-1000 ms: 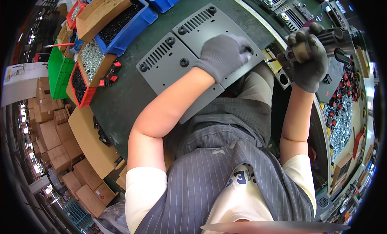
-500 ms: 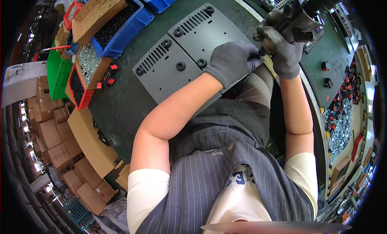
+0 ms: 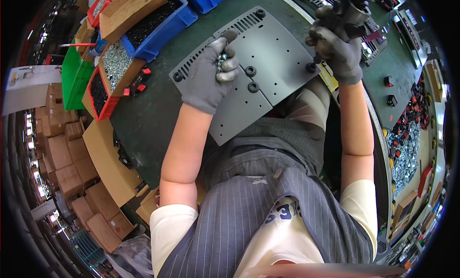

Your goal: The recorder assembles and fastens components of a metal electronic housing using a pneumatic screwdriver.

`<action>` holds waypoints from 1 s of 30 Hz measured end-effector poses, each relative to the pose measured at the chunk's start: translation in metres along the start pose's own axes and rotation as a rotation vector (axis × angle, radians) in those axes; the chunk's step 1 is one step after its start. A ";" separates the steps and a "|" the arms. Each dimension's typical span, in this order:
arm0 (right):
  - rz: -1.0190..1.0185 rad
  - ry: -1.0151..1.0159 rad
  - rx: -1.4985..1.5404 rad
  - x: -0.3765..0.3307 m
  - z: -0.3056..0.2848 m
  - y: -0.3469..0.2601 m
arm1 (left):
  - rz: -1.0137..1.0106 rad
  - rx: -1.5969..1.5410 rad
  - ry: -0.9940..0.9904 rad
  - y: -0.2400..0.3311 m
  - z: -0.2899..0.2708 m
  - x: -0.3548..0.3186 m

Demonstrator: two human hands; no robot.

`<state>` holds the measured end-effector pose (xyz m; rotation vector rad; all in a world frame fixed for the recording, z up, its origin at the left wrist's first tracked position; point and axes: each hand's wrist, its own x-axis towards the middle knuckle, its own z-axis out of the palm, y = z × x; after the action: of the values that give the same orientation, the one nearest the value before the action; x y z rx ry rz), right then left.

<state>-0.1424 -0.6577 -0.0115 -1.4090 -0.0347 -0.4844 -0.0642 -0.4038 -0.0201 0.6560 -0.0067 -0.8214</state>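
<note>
Two grey metal panels lie side by side on the dark green bench, a right panel (image 3: 282,48) and a left panel (image 3: 239,113), with slots, small holes and round black rubber feet (image 3: 253,87). My gloved left hand (image 3: 203,81) is closed over the slotted side of the left panel. Several small shiny screws (image 3: 221,62) show among its curled fingers. At the far right, my gloved right hand (image 3: 342,60) grips a dark pistol-shaped power screwdriver (image 3: 352,24). Its tip is hard to make out, close to a rubber foot (image 3: 312,67) at the right panel's corner.
Left of the panels stand a blue bin (image 3: 175,26) of black parts, a cardboard box of screws (image 3: 115,60) and a red tray (image 3: 98,97). Red-and-black pieces (image 3: 139,81) lie beside them. Past the bench's right edge, more loose parts (image 3: 407,144) are heaped.
My left hand has swung left from the right panel's corner to above the left panel, uncovering a rubber foot at that corner. The right hand stays on the screwdriver.
</note>
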 end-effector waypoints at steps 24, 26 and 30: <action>-0.321 -0.446 0.619 -0.046 0.094 -0.046 | -0.251 0.235 0.101 -0.054 0.009 -0.075; -0.287 -0.484 0.624 -0.047 0.096 -0.047 | -0.286 0.283 0.126 -0.054 0.008 -0.077; -0.292 -0.412 0.584 -0.051 0.096 -0.048 | -0.227 0.348 0.035 -0.058 0.002 -0.073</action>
<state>-0.1799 -0.5547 0.0354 -0.9057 -0.6712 -0.3725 -0.1546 -0.3835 -0.0323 1.0124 -0.0451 -1.0392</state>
